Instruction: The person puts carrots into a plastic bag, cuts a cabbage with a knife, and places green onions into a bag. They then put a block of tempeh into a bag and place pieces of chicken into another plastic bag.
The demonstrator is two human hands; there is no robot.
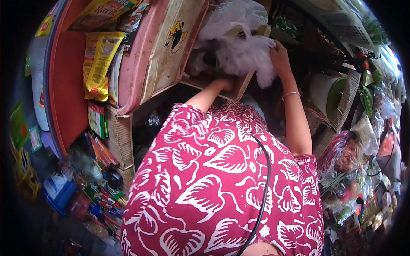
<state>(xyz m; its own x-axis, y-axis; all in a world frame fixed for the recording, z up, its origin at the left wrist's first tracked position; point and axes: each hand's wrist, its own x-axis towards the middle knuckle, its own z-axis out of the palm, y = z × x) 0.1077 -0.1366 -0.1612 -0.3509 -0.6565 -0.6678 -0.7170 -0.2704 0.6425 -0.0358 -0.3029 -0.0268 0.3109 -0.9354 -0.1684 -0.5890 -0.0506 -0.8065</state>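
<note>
My left hand (226, 84) reaches down into a wooden drawer (244, 87), where its fingers are hidden in shadow below the plastic. A cloudy bunch of thin clear plastic bags (247, 55) bulges over the drawer's rim. At the right side of this bunch, my right hand (279, 55), with a bangle on the wrist, has its fingers curled in against the plastic. More clear plastic (235, 19) is heaped farther back.
A pink-edged tray (166, 47) stands tilted at left, beside yellow packets (102, 64) and a red panel (68, 85). At right are a white tub (322, 91), a wooden board (348, 98) and bagged vegetables (350, 153). A black cable (267, 179) crosses my patterned shirt.
</note>
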